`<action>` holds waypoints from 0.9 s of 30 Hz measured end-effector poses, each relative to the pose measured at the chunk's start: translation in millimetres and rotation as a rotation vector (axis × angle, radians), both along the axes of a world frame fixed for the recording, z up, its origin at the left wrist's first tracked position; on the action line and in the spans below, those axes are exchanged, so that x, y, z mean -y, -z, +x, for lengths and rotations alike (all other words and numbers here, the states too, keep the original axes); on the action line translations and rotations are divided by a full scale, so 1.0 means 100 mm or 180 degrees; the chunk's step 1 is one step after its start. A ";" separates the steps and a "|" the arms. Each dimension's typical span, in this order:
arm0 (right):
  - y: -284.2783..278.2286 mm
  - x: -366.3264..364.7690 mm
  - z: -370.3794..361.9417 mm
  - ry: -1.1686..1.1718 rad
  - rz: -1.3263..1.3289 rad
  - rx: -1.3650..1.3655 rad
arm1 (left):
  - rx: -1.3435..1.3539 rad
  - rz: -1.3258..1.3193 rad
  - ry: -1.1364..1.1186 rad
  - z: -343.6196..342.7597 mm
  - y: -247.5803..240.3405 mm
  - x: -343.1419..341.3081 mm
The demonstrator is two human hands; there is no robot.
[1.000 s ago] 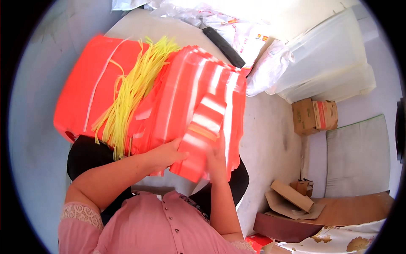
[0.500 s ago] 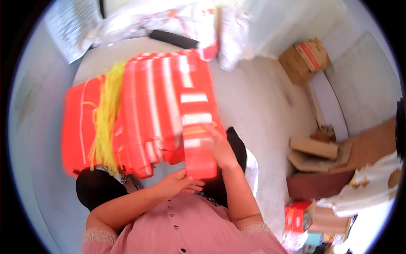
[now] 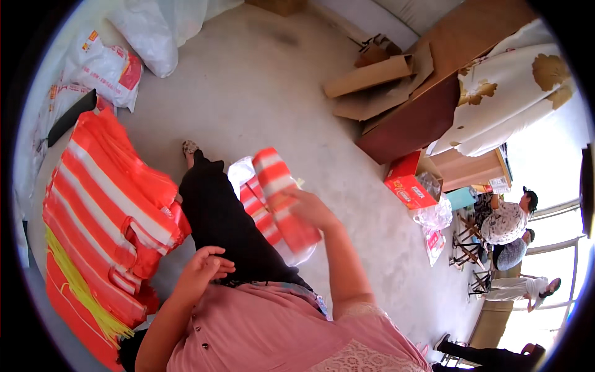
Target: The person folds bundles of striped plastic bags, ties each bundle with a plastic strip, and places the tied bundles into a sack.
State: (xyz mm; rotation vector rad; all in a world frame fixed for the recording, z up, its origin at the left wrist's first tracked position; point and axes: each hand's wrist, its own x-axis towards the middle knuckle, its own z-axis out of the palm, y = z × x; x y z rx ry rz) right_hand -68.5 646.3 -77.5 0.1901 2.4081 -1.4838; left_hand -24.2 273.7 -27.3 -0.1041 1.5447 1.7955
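To the right of my black-clad leg, my right hand (image 3: 308, 211) grips a folded red-and-white striped plastic bundle (image 3: 273, 170); its lower end is blurred. Below it, more striped bundles (image 3: 253, 197) lie in a white bag (image 3: 240, 170) on the floor. My left hand (image 3: 202, 270) is held over my lap, fingers loosely curled and apart, with nothing in it. At the left a large pile of red-and-white striped plastic (image 3: 99, 192) rests, with a bunch of yellow strips (image 3: 77, 285) across it and plain red plastic (image 3: 59, 304) beside the strips.
White sacks (image 3: 102, 71) and a dark bar (image 3: 71, 118) lie at the far left. Flattened cardboard (image 3: 372, 80), a reddish-brown panel (image 3: 412, 127) and a red box (image 3: 409, 183) stand to the right. Several people (image 3: 505, 220) are at the far right, some on folding stools.
My view has swung right. My right hand has carried the striped bundle from the pile to above the white bag. My left hand has come away from the bundle.
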 end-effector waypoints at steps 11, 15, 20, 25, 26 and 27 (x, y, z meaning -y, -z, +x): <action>0.69 -0.34 0.25 0.0371 -0.0996 0.0883 | 0.0565 -0.0374 -0.0682 -0.08 0.39 -0.19; 1.29 -0.17 0.06 0.0033 -0.1080 0.0803 | 0.0561 -0.0368 -0.0607 -0.09 0.38 -0.17; 2.51 -0.27 0.38 -0.0162 -0.0029 0.1524 | 0.0675 -0.0498 -0.0444 -0.17 0.32 -0.22; 2.68 -0.26 0.40 -0.0063 0.0086 0.1145 | 0.0757 -0.0567 -0.0396 -0.20 0.33 -0.16; 2.52 -0.18 0.33 -0.0049 0.0056 0.1169 | 0.0778 -0.0597 -0.0378 -0.19 0.34 -0.13; 2.28 -0.12 0.22 -0.0088 -0.0015 0.1356 | 0.0748 -0.0570 -0.0373 -0.18 0.35 -0.11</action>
